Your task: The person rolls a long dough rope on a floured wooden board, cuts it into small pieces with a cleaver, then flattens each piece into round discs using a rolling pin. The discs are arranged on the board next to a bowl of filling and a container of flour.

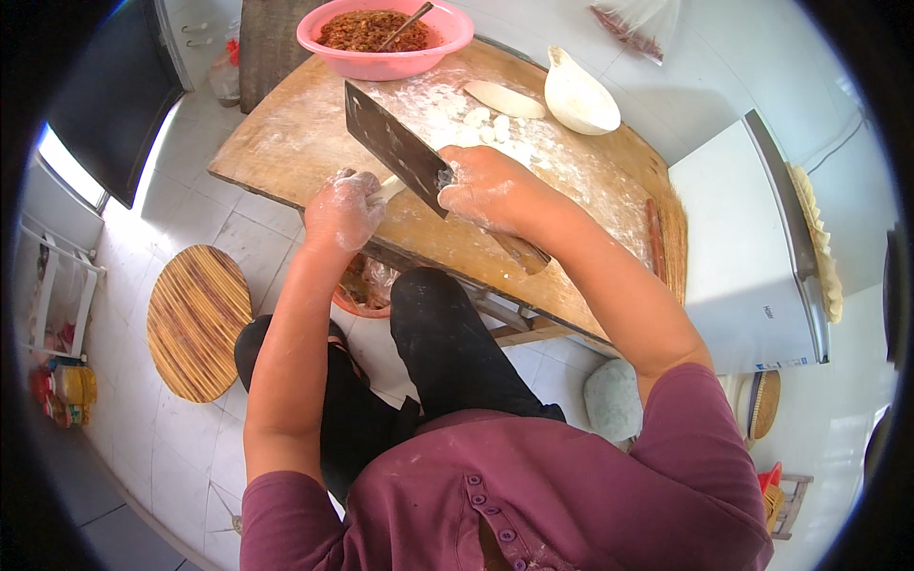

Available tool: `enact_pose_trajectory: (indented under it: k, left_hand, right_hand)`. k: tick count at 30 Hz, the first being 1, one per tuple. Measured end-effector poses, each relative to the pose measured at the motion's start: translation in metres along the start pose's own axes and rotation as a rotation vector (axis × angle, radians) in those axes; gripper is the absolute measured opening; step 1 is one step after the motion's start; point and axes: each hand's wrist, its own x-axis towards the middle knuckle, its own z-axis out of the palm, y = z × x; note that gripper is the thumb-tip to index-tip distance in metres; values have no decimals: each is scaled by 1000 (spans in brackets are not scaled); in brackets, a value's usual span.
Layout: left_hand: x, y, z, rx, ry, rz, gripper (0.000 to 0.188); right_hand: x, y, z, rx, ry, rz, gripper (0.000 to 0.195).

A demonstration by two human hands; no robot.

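My right hand [482, 187] grips a broad steel cleaver [396, 146], its blade pointing up and left and its wooden handle showing below the palm. Flour coats my left hand [348, 207], which is closed around a strip of dough [388, 188] beside the cleaver's blade. Both hands are over the near edge of a floured wooden board [285, 135]. Farther back on it lie several small dough pieces [487, 133], a long flat piece of dough [504, 99] and a pale gourd-shaped scoop [580, 93].
A pink basin [385, 68] of chopped filling with a spoon stands at the board's far edge. A rolling pin [655, 239] and a straw brush [673, 235] lie at the right, beside a white refrigerator [735, 235]. A round wooden stool [200, 322] is at the left.
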Motion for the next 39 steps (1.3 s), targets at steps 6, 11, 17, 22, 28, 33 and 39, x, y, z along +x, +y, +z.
enact_pose_trajectory:
  k: [6, 11, 17, 22, 28, 33, 39]
  left_hand:
    - [-1, 6, -2, 45, -14, -1, 29]
    - [1, -6, -6, 62, 23, -13, 30]
    - [1, -18, -12, -5, 18, -112, 27]
    - [3, -11, -10, -2, 15, -122, 28]
    - [7, -7, -9, 25, -24, -129, 30]
    - [0, -14, -10, -55, 12, -38, 31]
    - [-5, -10, -12, -176, -32, 20, 29]
  right_hand:
    - [17, 9, 12, 38, -159, 83, 45]
    - [38, 34, 32, -100, 136, -69, 32]
    - [12, -13, -3, 284, -60, 102, 33]
    - [12, -19, -1, 225, -94, 91, 29]
    - [42, 2, 32, 188, -108, 68, 29]
    - [48, -8, 28, 12, 32, 78, 33]
    - [14, -16, -1, 176, -43, 50, 41]
